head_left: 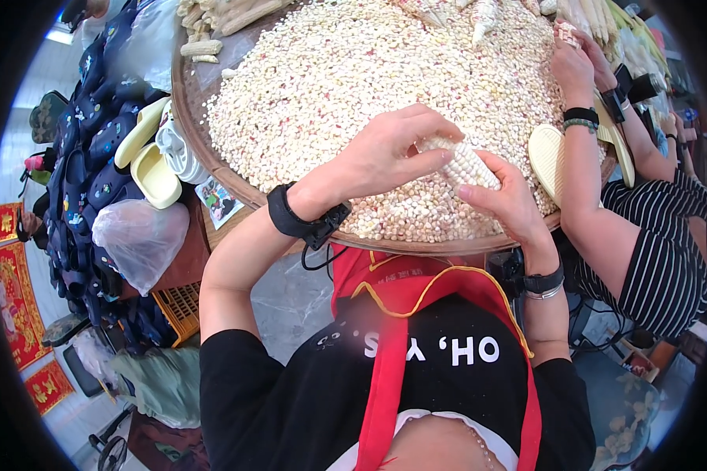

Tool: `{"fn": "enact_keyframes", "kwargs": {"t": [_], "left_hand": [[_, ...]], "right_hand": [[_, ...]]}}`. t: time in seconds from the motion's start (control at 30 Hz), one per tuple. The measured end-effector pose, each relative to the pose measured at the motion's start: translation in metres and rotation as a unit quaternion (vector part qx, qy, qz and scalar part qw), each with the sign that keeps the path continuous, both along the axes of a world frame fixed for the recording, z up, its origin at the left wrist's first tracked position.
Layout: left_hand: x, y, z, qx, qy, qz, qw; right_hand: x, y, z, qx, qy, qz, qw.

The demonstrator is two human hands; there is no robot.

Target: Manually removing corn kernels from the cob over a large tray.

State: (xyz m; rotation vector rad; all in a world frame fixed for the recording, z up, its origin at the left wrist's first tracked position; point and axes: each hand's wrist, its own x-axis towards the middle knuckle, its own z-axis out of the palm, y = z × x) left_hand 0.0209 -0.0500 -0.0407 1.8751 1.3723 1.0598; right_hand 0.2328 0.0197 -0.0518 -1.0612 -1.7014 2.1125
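A white corn cob [467, 162] lies between both my hands above a large round woven tray [212, 169] heaped with loose white kernels [353, 71]. My left hand [389, 153] curls over the cob's upper end, fingers pressed on it. Gripping the cob's lower end from the right is my right hand [507, 196]. Black bands circle both my wrists.
Another person in a striped top sits at right, their hands [577, 63] on a cob at the tray's far edge. Bare cobs [212, 23] pile at the tray's back. Pale slippers [149, 153], a clear plastic bag [137, 239] and dark goods lie at left.
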Motion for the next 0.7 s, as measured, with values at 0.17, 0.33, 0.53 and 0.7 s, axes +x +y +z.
{"fn": "enact_keyframes", "kwargs": {"t": [0.17, 0.33, 0.53, 0.7], "left_hand": [[0.001, -0.003, -0.003, -0.108, -0.078, 0.029, 0.991], [-0.002, -0.002, -0.002, -0.142, -0.122, 0.041, 0.981], [-0.004, -0.003, -0.001, -0.097, -0.116, 0.011, 0.988], [-0.003, 0.000, 0.005, -0.131, -0.068, 0.019, 0.989]], "right_hand": [[0.000, -0.001, -0.005, 0.301, -0.026, 0.045, 0.952], [-0.004, -0.004, 0.000, 0.298, -0.059, 0.026, 0.953], [-0.004, -0.003, 0.002, 0.315, -0.041, 0.021, 0.948], [-0.004, -0.004, 0.000, 0.414, -0.054, 0.018, 0.908]]}}
